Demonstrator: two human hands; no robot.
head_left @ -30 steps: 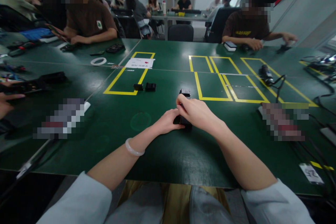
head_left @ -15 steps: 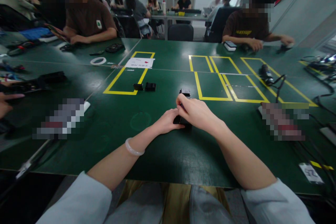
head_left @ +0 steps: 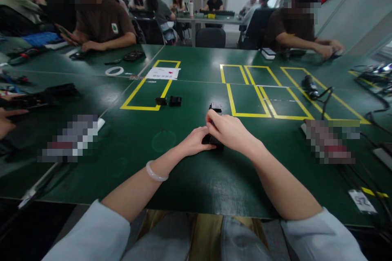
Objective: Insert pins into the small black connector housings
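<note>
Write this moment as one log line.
left hand: holds black part | right hand: partly covers it, grip unclear | surface: green table

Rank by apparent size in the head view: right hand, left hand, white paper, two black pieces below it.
1. Right hand
2. Left hand
3. White paper
4. Two black pieces, too alike to rank

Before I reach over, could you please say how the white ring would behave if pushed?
The white ring would probably slide rather than roll, since it lies flat on the glossy green table. Its thin, open shape suggests it's fairly light.
</note>
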